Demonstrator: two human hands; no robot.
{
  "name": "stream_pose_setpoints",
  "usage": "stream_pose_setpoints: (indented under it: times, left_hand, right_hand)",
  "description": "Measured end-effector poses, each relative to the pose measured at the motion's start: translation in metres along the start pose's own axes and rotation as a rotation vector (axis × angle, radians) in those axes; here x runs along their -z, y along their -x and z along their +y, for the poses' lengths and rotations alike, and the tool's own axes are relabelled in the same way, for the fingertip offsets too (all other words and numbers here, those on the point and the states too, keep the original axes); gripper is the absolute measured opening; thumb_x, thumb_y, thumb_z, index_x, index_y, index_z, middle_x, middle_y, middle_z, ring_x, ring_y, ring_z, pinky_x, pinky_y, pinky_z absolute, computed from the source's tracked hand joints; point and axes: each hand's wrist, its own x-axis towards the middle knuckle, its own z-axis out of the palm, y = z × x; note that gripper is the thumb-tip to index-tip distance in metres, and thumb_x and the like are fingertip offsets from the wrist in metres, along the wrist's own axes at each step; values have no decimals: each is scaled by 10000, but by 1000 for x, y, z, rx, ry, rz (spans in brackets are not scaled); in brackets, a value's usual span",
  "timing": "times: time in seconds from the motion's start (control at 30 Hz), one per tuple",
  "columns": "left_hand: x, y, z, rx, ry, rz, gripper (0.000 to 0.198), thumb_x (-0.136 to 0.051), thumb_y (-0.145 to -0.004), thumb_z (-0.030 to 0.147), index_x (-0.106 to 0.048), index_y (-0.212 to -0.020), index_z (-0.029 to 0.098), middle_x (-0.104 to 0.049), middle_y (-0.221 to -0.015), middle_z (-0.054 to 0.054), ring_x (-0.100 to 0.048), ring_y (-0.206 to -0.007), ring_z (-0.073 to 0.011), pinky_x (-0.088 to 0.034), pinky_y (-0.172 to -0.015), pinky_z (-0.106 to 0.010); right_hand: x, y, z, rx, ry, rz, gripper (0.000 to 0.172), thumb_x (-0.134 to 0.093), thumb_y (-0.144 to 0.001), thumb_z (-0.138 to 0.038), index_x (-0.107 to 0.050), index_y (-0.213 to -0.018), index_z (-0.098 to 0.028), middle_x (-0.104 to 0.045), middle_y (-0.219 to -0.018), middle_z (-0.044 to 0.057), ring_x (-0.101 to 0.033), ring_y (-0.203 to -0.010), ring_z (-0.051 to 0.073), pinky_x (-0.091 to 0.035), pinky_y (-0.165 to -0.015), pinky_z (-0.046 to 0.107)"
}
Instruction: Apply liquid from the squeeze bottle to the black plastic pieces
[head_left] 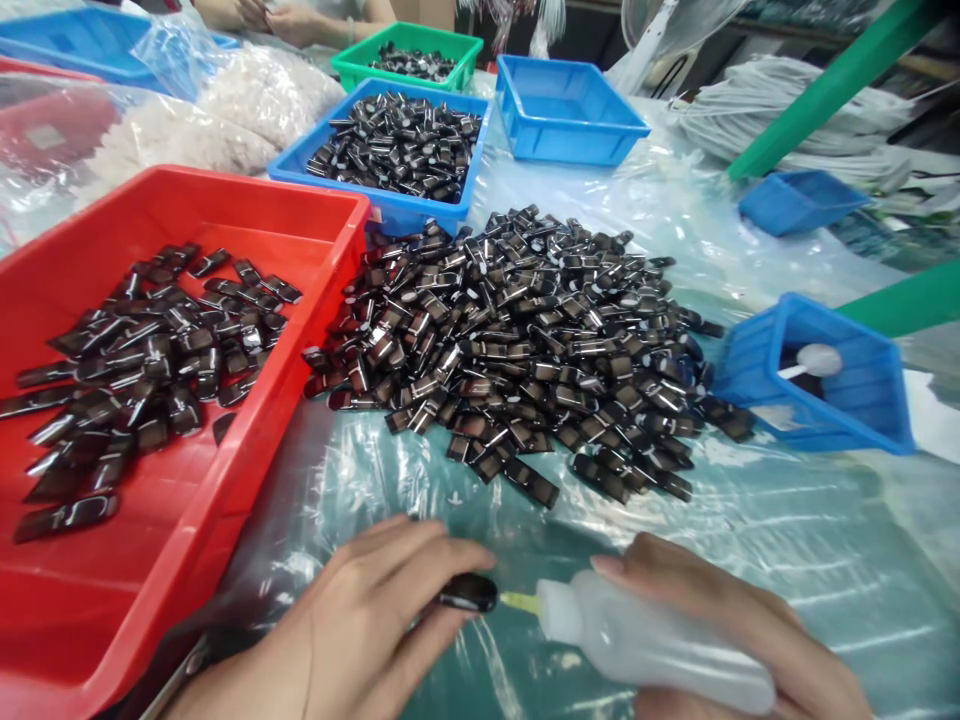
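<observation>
Between the fingers of my left hand (375, 610) is a small glossy black plastic casing (469, 592), its rounded end facing right. My right hand (720, 600) is wrapped round a translucent white squeeze bottle (660, 640) lying nearly on its side. The bottle's yellow needle tip (520, 601) points left and is at or very close to the casing's end; whether they touch I cannot tell. Just beyond both hands spreads a large heap of similar dark casings (525, 340). More of these casings lie in the red tray (255, 470) on the left.
Behind the heap stand a blue bin (300, 165) and a green bin (469, 62) with dark parts, plus another blue bin (574, 140). A small blue box (832, 400) with a white spoon is at right, near green poles (832, 90). Another person's hands (292, 22) show at the top.
</observation>
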Motion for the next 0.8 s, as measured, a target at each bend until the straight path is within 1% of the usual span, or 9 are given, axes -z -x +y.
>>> stream_pose_setpoints:
  times: [0.1,0.2,0.3,0.47,0.63,0.73,0.8]
  left_hand:
    - [3,1,1,0,-85,-55,280,-412,-996,318,-493,-1259,266,-666,-1158,-32,-659,-1049,-200,-585,-820,-270]
    - [3,3,1,1,-140,-51,344,-403,-996,388,-420,-1326,292,-627,-1236,-27,-616,-1141,-201,-562,-899,-266]
    - [2,3,-1,-6,-140,-40,338,-349,-1011,398,-398,-1332,305,-631,-1208,-12,-611,-1149,-180,-547,-920,-241]
    - [0,4,-2,-16,-151,-66,318,-374,-1008,382,-420,-1309,290,-640,-1171,-18,-616,-1142,-184,-544,-923,-248]
    - [-1,5,0,-13,-103,2,272,-353,-1013,403,-456,-1241,298,-654,-1103,2,-625,-1102,-165,-533,-922,-231]
    - [1,3,0,-37,-94,-22,237,-377,-1011,373,-468,-1206,274,-665,-1058,1,-637,-1065,-165,-542,-899,-229]
    - [2,2,0,-43,-103,-34,231,-385,-1010,362,-469,-1200,262,-667,-1056,-6,-631,-1078,-170,-541,-903,-236]
  right_hand:
    - [0,-7,-4,18,-86,-53,404,-610,-819,-574,-582,-1206,-458,-688,-765,-4,-693,-648,232,-544,-437,285]
    - [1,-12,-9,5,-181,-80,403,-586,-850,-546,-534,-1245,-484,-643,-698,-15,-661,-614,222,-504,-431,285]
    - [5,-13,-11,8,-186,-124,430,-585,-858,-527,-501,-1279,-498,-645,-718,-10,-658,-620,229,-516,-452,300]
    - [6,-10,-7,4,-145,-173,474,-587,-849,-538,-467,-1307,-510,-647,-711,2,-669,-663,258,-519,-444,320]
    - [3,-12,-6,-6,-159,-166,461,-590,-859,-515,-470,-1304,-513,-657,-710,-4,-666,-643,248,-524,-442,319]
    - [5,-11,-7,27,-150,-188,458,-570,-886,-479,-440,-1324,-502,-672,-730,-8,-672,-656,234,-534,-458,304]
    - [7,-10,-7,45,-131,-213,471,-557,-907,-442,-409,-1351,-487,-681,-754,-7,-676,-671,225,-544,-478,297]
